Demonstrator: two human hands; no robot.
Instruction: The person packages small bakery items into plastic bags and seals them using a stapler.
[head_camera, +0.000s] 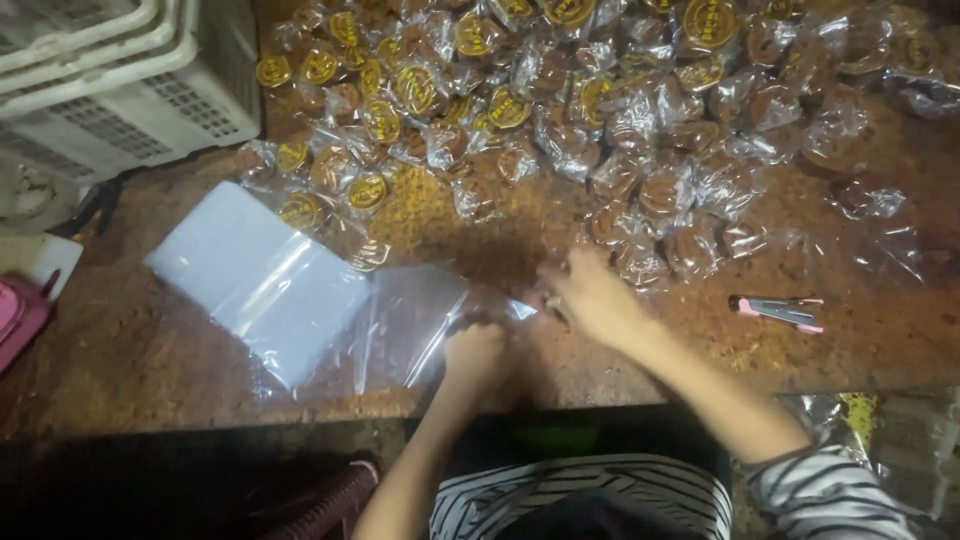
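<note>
hands (478, 352) (590, 295) grip crinkly clear plastic bag (412, 322).

A stack of white plastic crates (120, 85) with vented sides sits at the far left corner of the brown wooden table (130, 350). A pink and grey stapler (780, 311) lies on the right, well apart from everything else near it. At the left edge there is a pink object (18, 318) (only part of it shows) beside a small white board (40, 258). Below the table's near edge, a dark red woven stool (325, 500) stands at the bottom, and some clear packaging (900, 450) lies in shadow at the lower right.
</note>
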